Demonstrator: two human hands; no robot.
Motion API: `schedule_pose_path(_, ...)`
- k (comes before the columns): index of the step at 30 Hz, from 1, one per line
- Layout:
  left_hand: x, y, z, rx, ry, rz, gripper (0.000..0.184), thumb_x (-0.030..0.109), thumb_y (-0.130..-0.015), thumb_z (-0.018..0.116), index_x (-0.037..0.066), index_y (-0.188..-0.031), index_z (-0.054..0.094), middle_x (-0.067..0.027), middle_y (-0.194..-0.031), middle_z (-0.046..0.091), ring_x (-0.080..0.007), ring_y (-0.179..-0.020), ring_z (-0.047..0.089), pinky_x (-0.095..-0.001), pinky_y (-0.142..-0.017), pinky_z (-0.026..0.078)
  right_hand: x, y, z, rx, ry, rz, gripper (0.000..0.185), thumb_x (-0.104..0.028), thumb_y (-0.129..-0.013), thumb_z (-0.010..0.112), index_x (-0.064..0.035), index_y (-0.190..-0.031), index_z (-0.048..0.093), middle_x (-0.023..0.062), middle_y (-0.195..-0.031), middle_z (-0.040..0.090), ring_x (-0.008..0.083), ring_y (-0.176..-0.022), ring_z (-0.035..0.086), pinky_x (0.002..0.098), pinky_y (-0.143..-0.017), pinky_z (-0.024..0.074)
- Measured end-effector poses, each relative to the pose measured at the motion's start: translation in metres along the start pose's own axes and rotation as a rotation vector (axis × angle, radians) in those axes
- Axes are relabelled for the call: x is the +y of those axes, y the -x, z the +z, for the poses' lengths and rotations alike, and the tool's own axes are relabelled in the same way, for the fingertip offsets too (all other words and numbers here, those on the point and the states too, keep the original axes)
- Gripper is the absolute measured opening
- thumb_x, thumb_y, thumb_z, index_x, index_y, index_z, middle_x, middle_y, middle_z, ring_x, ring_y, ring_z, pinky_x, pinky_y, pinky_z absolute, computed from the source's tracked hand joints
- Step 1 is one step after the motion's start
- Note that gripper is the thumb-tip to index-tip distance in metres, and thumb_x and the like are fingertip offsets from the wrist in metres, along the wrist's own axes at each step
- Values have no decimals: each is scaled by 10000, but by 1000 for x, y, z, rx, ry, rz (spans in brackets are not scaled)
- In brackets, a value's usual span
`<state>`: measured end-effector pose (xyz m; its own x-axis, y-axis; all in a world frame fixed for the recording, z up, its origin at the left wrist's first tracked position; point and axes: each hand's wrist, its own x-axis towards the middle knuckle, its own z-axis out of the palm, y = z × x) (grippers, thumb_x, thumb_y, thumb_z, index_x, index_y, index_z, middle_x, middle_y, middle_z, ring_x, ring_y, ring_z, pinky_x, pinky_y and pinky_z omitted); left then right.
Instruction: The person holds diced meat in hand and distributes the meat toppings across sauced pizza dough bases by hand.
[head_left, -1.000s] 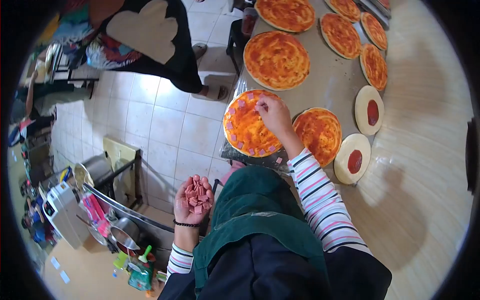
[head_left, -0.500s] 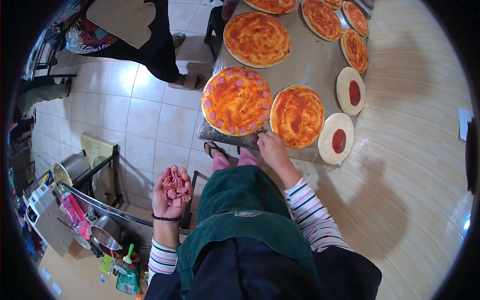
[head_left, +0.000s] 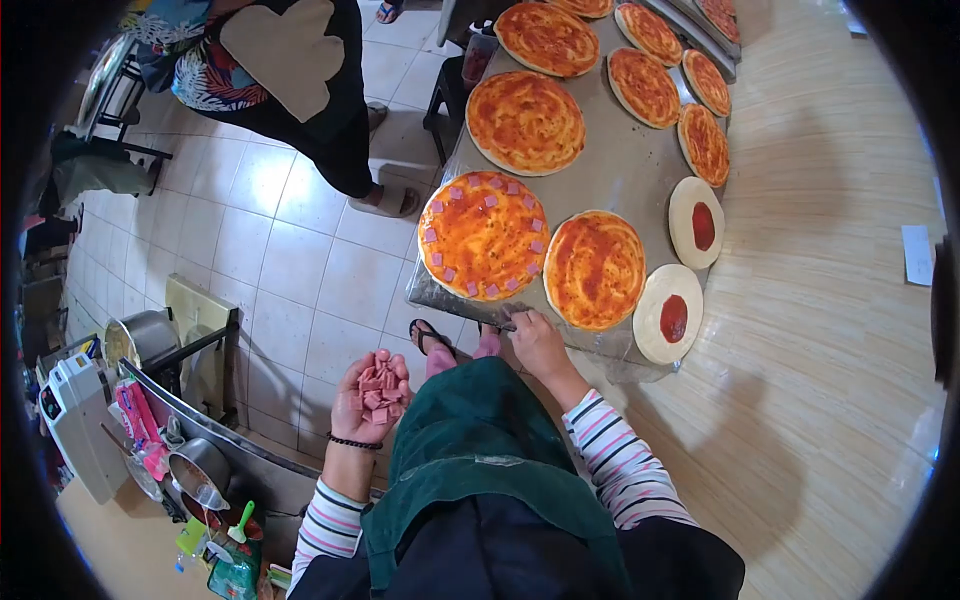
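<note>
My left hand [head_left: 355,400], palm up and cupped, holds a pile of small pink ham pieces [head_left: 380,388]. My right hand [head_left: 540,345] is at the near edge of the table, its fingers pinched together; what they hold, if anything, I cannot make out. Just beyond it lies a sauced pizza base [head_left: 483,240] with ham squares set mostly around its rim. To the right of that one is another sauced base [head_left: 596,270] with no ham on it.
Two pale dough rounds [head_left: 655,335] with a patch of red sauce lie at the table's right side. Several sauced bases [head_left: 525,125] are farther back. Another person [head_left: 320,110] stands at the upper left. Pots [head_left: 205,465] and utensils are on a counter at lower left.
My view has shifted, so the table and pizzas sit lower in the frame. My right hand has drawn back slightly from the ham-topped base. The left still holds the ham.
</note>
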<state>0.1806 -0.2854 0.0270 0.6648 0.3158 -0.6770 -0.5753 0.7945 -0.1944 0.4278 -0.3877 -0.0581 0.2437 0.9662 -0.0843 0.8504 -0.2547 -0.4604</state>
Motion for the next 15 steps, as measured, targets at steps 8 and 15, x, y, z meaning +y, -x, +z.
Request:
schedule_pose_path(8, -27, -35, 7, -95, 1, 26, 193, 206, -833, 416, 47, -897, 505, -106, -875, 561, -223, -825, 554, -343, -675, 475, 30, -103, -38, 196, -592, 246, 118, -93, -714, 581, -5, -792, 578, 110, -603, 573, 152, -528, 555, 262, -493, 430)
schedule_pose_path(15, -63, -63, 10, -48, -14, 92, 263, 219, -839, 408, -6, -951, 481, -142, -889, 549, -231, -787, 559, -337, -655, 501, 40, -155, -25, 176, -280, 43, 125, -77, -652, 612, -25, -763, 585, 95, -670, 598, 231, -592, 566, 305, -558, 445)
